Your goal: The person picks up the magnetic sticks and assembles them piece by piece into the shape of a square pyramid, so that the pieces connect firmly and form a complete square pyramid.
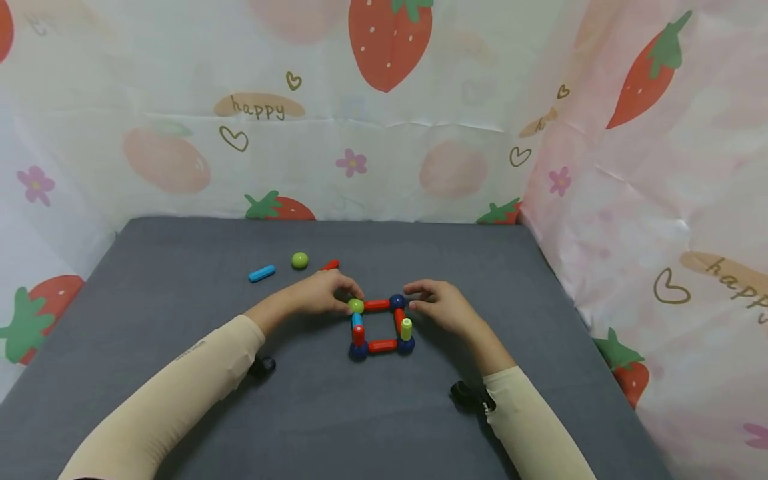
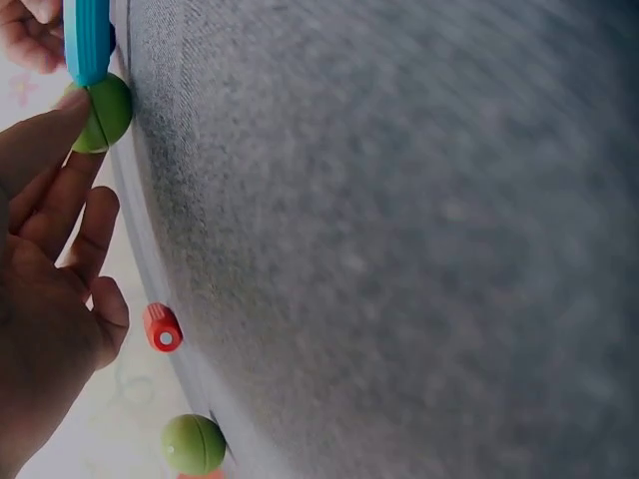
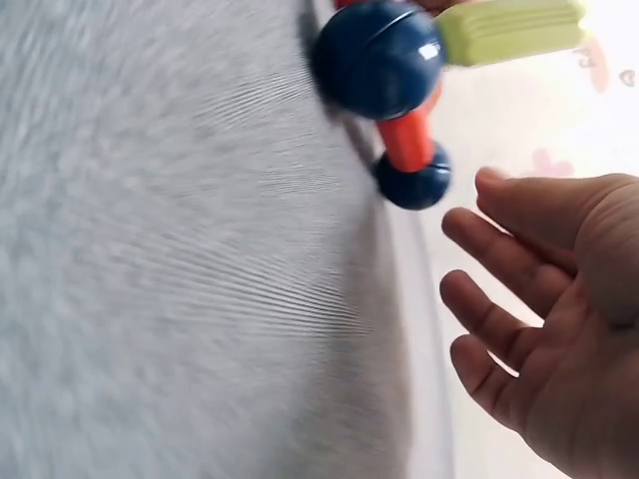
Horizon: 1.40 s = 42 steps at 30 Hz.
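Note:
A square frame of magnetic rods and balls lies on the grey table. My left hand (image 1: 323, 293) pinches the green ball (image 1: 357, 306) at its far left corner between thumb and finger. From that ball a blue rod (image 2: 87, 40) runs along the left side. Red rods (image 1: 383, 346) form the other sides. Dark blue balls sit at the remaining corners. One red rod (image 1: 359, 335) and one yellow-green rod (image 3: 514, 30) stand up from the near corners. My right hand (image 1: 445, 308), fingers loosely bent, is beside the far right blue ball (image 3: 413, 178), holding nothing and apart from it in the right wrist view.
Behind my left hand lie a loose blue rod (image 1: 262, 273), another green ball (image 1: 299, 261) and a red rod (image 1: 331, 265). A strawberry-printed curtain (image 1: 384, 153) hangs behind the grey table (image 1: 372, 427) and along its sides.

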Each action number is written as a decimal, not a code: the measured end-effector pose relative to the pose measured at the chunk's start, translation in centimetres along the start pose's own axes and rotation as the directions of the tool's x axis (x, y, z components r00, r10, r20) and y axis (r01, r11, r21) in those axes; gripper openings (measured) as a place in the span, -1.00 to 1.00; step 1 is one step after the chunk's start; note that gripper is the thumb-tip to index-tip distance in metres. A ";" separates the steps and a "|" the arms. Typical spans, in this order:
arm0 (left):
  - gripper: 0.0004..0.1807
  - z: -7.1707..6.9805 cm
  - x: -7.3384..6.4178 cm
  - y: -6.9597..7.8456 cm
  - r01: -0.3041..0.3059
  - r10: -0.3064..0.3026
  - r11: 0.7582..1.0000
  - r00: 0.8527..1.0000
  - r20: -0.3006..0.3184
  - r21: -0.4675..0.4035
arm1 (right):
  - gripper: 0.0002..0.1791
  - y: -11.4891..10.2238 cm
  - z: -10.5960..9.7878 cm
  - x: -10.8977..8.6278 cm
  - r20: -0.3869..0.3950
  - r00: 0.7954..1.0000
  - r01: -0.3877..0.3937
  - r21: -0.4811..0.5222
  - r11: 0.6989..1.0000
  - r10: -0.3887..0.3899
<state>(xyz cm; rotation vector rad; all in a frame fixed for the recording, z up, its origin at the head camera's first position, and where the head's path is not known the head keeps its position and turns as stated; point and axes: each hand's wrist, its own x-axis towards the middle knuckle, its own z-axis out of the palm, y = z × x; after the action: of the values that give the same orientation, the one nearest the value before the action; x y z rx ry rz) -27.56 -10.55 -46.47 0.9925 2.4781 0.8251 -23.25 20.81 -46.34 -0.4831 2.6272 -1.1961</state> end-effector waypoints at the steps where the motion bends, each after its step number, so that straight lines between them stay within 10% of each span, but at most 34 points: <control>1: -0.65 0.0 -0.1 -0.1 -0.001 0.001 1.000 1.000 -0.004 0.005 | -0.62 -0.1 -0.2 -0.3 0.001 1.000 0.008 -0.006 1.000 -0.008; 13: -0.68 -0.1 -1.0 -0.5 0.037 -0.036 0.999 0.999 -0.040 0.018 | -0.56 -0.8 0.2 -3.4 0.119 0.993 -0.017 0.049 0.999 0.011; 21: -0.70 0.0 -1.1 -0.6 0.037 -0.035 0.999 0.998 -0.053 0.029 | -0.51 -0.7 1.9 -3.5 0.058 0.997 -0.055 0.028 0.998 0.053; 42: -0.70 1.6 -3.5 0.8 0.110 -0.111 0.994 0.987 -0.112 -0.021 | -0.64 0.4 0.8 0.7 0.020 0.998 -0.061 0.017 0.998 0.061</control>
<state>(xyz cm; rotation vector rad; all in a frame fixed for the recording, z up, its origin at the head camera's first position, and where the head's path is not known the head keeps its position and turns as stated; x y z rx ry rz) -23.92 -11.93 -46.81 0.8156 2.5914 0.8849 -23.74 20.24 -47.21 -0.4065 2.5928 -1.1886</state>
